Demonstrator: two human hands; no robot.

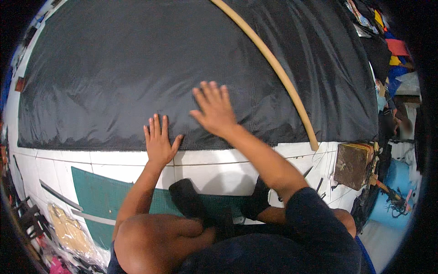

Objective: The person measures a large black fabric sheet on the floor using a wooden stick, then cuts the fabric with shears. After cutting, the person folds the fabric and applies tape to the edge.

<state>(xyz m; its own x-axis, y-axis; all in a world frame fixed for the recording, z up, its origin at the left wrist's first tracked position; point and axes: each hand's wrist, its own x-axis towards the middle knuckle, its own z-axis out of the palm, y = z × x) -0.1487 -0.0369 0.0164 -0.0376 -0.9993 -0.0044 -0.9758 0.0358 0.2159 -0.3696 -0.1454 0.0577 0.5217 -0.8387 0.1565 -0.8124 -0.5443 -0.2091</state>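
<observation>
A large sheet of black fabric (114, 59) is spread over the white tiled floor in front of me. My left hand (159, 141) lies near the fabric's close edge, palm down with the fingers spread. Farther in and to the right, my right hand (214, 109) also rests on the cloth, flat and open. Neither hand holds anything. Slight wrinkles show in the fabric around both hands. A long tan pole (273, 64), which looks curved in this view, lies across the cloth to the right of my right hand, its close end just past the fabric's edge.
Under my feet is a green mat (105, 189) on white tiles (132, 158). To the right stands a worn brown block (351, 165), with a light-blue rounded object (397, 182) beyond it. A clear plastic bag (68, 223) with tan contents lies at the lower left. Mixed clutter lines both sides.
</observation>
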